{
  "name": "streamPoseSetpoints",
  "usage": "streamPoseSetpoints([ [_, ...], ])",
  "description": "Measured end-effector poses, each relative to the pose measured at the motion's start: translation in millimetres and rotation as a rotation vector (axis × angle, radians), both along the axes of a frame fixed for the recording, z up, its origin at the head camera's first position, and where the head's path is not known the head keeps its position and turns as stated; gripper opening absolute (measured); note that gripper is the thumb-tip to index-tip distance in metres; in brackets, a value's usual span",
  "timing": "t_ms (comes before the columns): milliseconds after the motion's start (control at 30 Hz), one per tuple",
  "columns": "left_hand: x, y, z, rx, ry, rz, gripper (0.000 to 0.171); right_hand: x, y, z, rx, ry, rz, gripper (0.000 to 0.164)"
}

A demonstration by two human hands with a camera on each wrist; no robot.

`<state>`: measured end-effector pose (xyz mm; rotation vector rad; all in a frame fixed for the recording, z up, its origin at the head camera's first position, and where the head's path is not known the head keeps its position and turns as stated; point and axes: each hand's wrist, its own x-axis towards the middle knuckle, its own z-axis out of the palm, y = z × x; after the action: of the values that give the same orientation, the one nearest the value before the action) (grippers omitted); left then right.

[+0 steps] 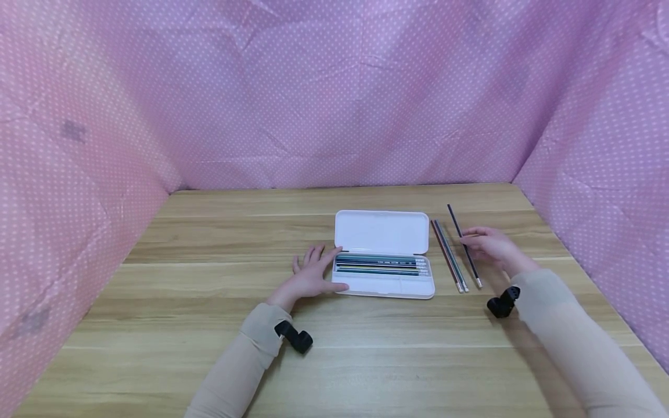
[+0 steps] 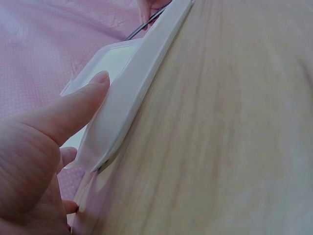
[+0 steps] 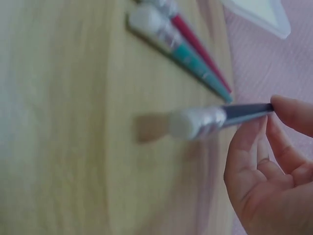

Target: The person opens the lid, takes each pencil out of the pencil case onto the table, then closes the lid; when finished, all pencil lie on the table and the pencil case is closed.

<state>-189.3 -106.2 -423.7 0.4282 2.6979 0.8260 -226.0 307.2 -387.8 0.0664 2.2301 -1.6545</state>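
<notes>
A white pencil case (image 1: 373,285) lies with its lid (image 1: 381,232) folded back; several dark and green pencils (image 1: 381,264) lie in its back compartment. My left hand (image 1: 308,280) rests at the case's left end with its fingers spread. In the left wrist view its thumb (image 2: 85,100) lies straight against the case's side wall. To the right of the case, my right hand (image 1: 493,247) pinches a dark pencil (image 3: 244,112) between thumb and fingers, its white eraser end towards the wrist camera. The right wrist view shows this pencil raised above the table.
Between the case and my right hand, a red pencil (image 1: 445,255) and a green pencil (image 3: 195,63) lie side by side on the wooden table (image 1: 209,278). Pink dotted cloth (image 1: 334,104) hangs around the back and sides.
</notes>
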Motion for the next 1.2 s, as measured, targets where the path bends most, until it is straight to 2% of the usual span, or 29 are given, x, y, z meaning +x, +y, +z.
streamPoseSetpoints([
  [100, 0.0, 0, -0.1, -0.001, -0.005, 0.000, 0.090, -1.8, -1, -2.5, 0.014, -0.025, -0.012, 0.044],
  [200, -0.1, 1, -0.5, -0.006, -0.007, 0.000, 0.090, -3.9, 0, -6.6, 0.039, -0.043, -0.012, 0.039],
  [367, -0.4, 1, -0.8, -0.008, -0.005, -0.001, 0.089, -5.2, -1, -10.3, 0.109, -0.031, -0.012, 0.042],
  [533, -0.9, 1, -0.9, -0.006, -0.004, -0.003, 0.090, -5.2, -6, -6.7, 0.225, -0.007, 0.014, 0.047],
  [700, -1.7, 1, -0.7, -0.004, -0.002, -0.002, 0.090, -6.3, -11, -3.8, 0.320, 0.015, 0.016, 0.046],
  [967, -2.5, 1, -0.8, -0.017, 0.004, 0.004, 0.090, -7.1, -18, -2.0, 0.411, 0.036, 0.009, 0.039],
  [1200, -1.5, 1, -0.7, -0.013, 0.003, 0.002, 0.090, -5.3, -22, -2.4, 0.433, 0.048, 0.025, 0.038],
])
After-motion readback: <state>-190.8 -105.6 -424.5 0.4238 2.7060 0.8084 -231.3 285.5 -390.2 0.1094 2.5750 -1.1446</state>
